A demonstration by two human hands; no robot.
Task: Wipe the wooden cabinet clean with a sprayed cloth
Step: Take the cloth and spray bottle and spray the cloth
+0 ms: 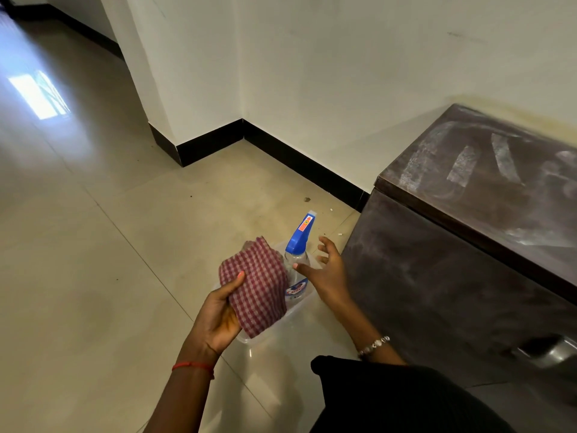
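My left hand [220, 314] grips a folded red-and-white checked cloth [257, 285] above a clear plastic tub [299, 307] on the floor. A spray bottle [299, 251] with a blue trigger head stands in the tub. My right hand [327, 270] hovers just right of the bottle, fingers spread, holding nothing. The dark wooden cabinet [452, 276] stands at the right against the wall; its top [487, 176] carries white dusty smears.
Pale floor tiles [109, 245] stretch to the left and front. A white wall with a black skirting board [299, 164] runs behind. Small crumbs of dirt [307, 200] lie near the cabinet's corner. A metal handle [549, 351] sits on the cabinet front.
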